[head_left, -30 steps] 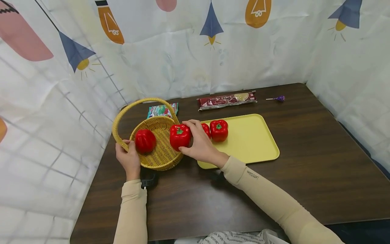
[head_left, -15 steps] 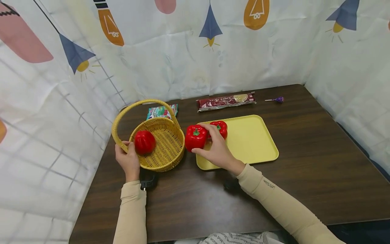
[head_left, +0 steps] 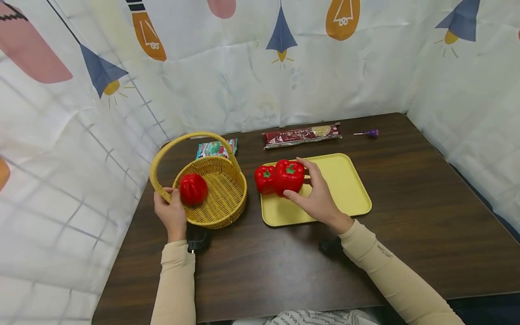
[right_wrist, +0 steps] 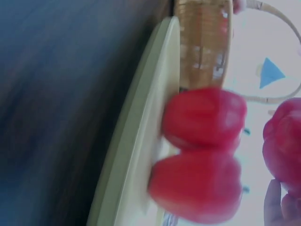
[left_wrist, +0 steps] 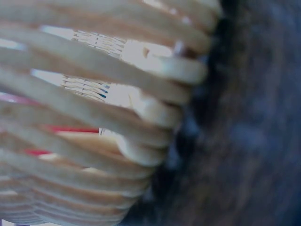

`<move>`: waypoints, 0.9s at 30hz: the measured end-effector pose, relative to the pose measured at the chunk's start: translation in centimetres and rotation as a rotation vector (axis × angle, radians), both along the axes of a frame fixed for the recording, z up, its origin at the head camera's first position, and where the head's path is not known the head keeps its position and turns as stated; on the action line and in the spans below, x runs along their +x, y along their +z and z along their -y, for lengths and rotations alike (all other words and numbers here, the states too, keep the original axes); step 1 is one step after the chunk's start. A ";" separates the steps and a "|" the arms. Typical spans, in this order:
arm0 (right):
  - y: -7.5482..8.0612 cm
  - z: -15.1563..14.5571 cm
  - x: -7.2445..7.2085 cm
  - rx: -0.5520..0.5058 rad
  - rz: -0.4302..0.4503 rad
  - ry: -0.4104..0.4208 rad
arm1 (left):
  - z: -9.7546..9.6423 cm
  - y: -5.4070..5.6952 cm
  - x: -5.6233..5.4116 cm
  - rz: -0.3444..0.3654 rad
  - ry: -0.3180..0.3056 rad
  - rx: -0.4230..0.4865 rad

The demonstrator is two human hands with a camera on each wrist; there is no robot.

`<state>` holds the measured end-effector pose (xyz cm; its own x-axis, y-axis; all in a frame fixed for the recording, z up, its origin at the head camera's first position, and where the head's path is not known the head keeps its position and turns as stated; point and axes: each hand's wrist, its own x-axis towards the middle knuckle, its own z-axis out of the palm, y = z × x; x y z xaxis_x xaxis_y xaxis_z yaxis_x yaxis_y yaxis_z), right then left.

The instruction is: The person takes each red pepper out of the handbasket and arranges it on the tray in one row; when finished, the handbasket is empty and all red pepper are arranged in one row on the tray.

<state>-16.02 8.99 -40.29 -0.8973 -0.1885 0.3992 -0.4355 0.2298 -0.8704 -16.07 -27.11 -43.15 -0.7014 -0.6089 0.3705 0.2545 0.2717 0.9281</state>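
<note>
My left hand (head_left: 172, 214) grips the yellow wicker basket (head_left: 221, 221) at the base of its handle; its weave (left_wrist: 94, 103) fills the left wrist view. One red bell pepper (head_left: 193, 188) lies inside. My right hand (head_left: 318, 198) holds another red bell pepper (head_left: 290, 177) between thumb and fingers, raised over the yellow tray (head_left: 345, 189). Two more peppers sit side by side on the tray in the right wrist view, a nearer pepper (right_wrist: 197, 186) and a farther pepper (right_wrist: 204, 117). The held pepper (right_wrist: 287, 143) is apart from them there; in the head view it hides one.
Behind the basket lies a small teal packet (head_left: 217, 148). A dark red spaghetti pack (head_left: 302, 135) lies along the back of the brown table (head_left: 260, 271). Farther right is a purple lollipop (head_left: 373, 133). A printed curtain (head_left: 243, 81) hangs behind.
My right hand has carried its pepper rightward, from beside the basket's right rim to over the tray. The left hand and basket have stayed in place.
</note>
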 end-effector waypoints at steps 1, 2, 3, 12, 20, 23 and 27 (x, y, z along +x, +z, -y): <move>0.2 -0.3 0.1 0.008 -0.008 -0.004 | 0.0 0.0 0.0 -0.002 0.002 -0.003; 0.2 -0.6 0.1 0.015 -0.017 -0.009 | 0.0 -0.1 0.0 -0.005 0.003 -0.004; 0.3 -0.9 0.2 0.019 -0.026 -0.015 | 0.0 -0.1 0.0 -0.006 0.003 -0.005; 1.7 -3.2 0.3 0.008 -0.066 -0.102 | 0.1 0.0 -0.1 -0.009 0.011 -0.004; 1.1 -5.0 -0.4 0.025 -0.113 -0.196 | 1.5 -2.4 -1.7 -0.019 0.025 0.010; 0.8 -5.5 -0.7 0.032 -0.114 -0.218 | 1.6 -2.7 -1.9 -0.031 0.040 0.007; -0.8 -6.5 -1.8 0.049 -0.115 -0.239 | 1.5 -2.8 -1.9 -0.041 0.045 0.003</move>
